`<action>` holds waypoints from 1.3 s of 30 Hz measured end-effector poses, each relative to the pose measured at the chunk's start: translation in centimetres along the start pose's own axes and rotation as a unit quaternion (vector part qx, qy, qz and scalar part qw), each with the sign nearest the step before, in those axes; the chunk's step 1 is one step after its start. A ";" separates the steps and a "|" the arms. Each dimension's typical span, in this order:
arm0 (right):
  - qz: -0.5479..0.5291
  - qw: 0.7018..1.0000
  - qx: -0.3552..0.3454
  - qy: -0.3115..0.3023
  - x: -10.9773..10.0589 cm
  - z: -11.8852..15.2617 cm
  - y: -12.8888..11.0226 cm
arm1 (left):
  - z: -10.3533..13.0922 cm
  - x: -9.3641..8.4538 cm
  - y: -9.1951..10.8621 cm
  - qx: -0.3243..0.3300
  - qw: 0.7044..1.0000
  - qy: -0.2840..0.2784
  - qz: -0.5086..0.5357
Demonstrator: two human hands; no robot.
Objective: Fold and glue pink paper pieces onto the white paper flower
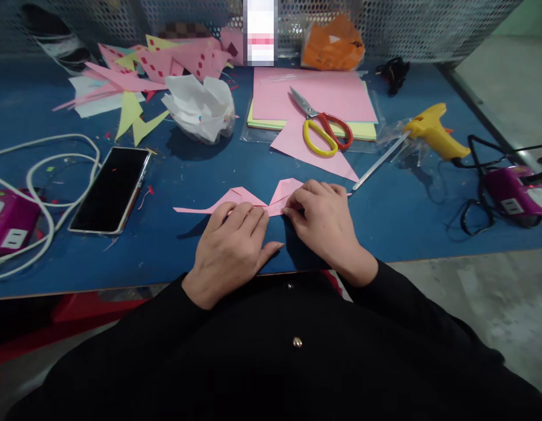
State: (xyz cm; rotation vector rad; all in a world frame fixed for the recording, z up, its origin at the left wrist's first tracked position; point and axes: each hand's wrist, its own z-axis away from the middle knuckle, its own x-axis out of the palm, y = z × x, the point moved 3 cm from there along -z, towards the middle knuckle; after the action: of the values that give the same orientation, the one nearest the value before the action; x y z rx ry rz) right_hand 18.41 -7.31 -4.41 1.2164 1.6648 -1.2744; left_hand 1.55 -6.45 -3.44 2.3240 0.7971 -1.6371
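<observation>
Pink folded paper (242,196), with two raised peaks and a thin tail at one end, is laid on the blue worktop (161,260) near its front edge, under both hands. Its lower edge is pressed by the flattened fingers of the left hand (233,242); the thumb is held apart, so nothing is gripped there. By the thumb and forefinger of the right hand (325,216) the paper appears to be pinched, its far end partly covered. It can be judged very light, easily bent and easily torn, stiffer where layered. It is best taken by the folded lower edge, with light fingertip pressure, the peaks left uncrushed. Scissors (312,111) are rested on pink sheets (271,96) beyond.
</observation>
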 end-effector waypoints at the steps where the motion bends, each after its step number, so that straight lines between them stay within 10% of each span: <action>1: 0.008 1.000 -0.003 -0.001 0.0 0.0 -0.1 | 0.0 0.0 0.0 -0.003 1.000 0.002 -0.001; 39: 0.029 0.999 0.033 -0.021 -1.4 0.0 2.5 | -2.1 0.4 1.4 0.075 0.996 -0.052 0.009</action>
State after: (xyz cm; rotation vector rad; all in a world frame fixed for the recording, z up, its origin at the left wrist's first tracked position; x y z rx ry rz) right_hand 21.21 -7.47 -3.87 1.2600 1.5568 -1.3191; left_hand 4.12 -6.58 -3.29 2.3130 0.6522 -1.8517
